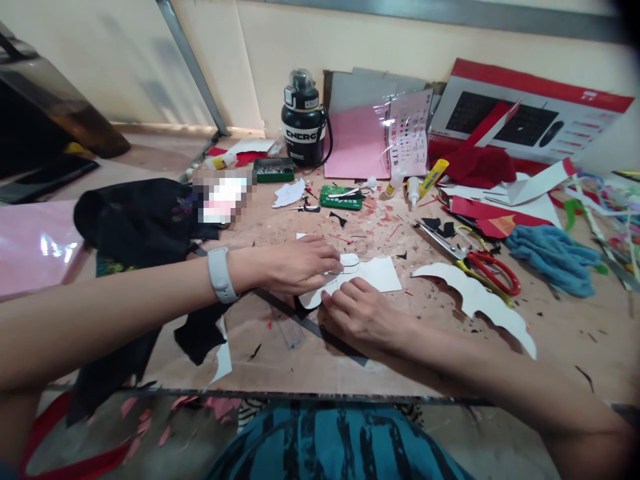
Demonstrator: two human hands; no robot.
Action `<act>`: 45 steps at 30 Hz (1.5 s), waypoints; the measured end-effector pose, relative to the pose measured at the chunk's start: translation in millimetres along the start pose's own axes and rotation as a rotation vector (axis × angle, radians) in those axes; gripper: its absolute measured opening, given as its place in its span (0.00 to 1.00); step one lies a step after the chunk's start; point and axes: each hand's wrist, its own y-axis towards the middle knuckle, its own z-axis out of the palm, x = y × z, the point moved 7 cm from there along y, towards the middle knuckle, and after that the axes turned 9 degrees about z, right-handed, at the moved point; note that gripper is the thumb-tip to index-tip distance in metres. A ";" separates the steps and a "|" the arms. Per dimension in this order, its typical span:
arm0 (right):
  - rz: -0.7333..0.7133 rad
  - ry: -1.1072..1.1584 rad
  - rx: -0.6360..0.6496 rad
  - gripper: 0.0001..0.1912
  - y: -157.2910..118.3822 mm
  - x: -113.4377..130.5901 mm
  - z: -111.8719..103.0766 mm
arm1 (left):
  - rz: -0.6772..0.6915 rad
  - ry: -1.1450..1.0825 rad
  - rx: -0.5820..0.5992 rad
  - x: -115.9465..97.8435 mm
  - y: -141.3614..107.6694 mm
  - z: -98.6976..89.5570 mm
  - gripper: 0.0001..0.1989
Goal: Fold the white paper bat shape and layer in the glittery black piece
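Note:
A white paper piece (381, 273) with drawn outlines lies on the table in front of me. A rounded part of it with black lines shows between my hands. My left hand (300, 263) reaches across it from the left, fingers stretched out and resting on the paper. Closer to me, my right hand (363, 310) has its fingers curled and pinched at the paper's lower edge. Something black shows beneath that edge, under the right fingertips. A dark strip (345, 347) lies on the table below the hands; my right hand covers part of it.
Red-handled scissors (493, 270) and a scalloped white cutout (467, 287) lie at right, near a blue cloth (553, 257). Behind are glue bottles (413, 190), a green tin (341, 198), a black bottle (303, 127) and a keyboard box (530, 113). Black fabric (135, 223) lies left.

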 end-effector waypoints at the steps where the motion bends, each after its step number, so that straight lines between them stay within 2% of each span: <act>1: 0.007 0.002 -0.004 0.11 -0.4 -0.4 1.0 | 0.009 -0.019 0.001 -0.3 -0.7 0.8 0.17; 3: 0.013 0.009 -0.008 0.12 -1.4 -0.8 2.6 | 0.040 -0.048 0.041 -1.4 -1.1 4.2 0.18; 10: 0.068 0.045 -0.007 0.09 -3.4 -4.8 6.7 | 0.004 -0.007 0.127 -0.1 2.4 3.1 0.17; 16: 0.083 0.045 -0.028 0.07 -1.1 -5.1 5.1 | -0.015 -0.021 0.106 -1.5 4.3 -2.6 0.17; 22: 0.108 0.064 0.019 0.05 1.2 -5.8 4.7 | -0.026 -0.048 0.082 1.6 4.6 -0.7 0.17; 30: 0.117 0.048 0.005 0.06 2.3 -5.5 3.7 | -0.038 -0.067 0.076 4.3 3.3 2.5 0.17; 37: 0.134 0.033 0.001 0.06 2.7 -5.3 3.5 | -0.020 -0.041 0.014 3.0 -0.6 -0.4 0.17; 41: 0.130 0.037 0.006 0.06 2.7 -5.8 2.2 | -0.097 0.066 -0.045 -0.7 -8.4 -9.1 0.19; 45: 0.109 0.072 0.015 0.08 -0.1 -16.8 -8.2 | -0.224 0.214 -0.194 -11.5 -29.1 -6.7 0.21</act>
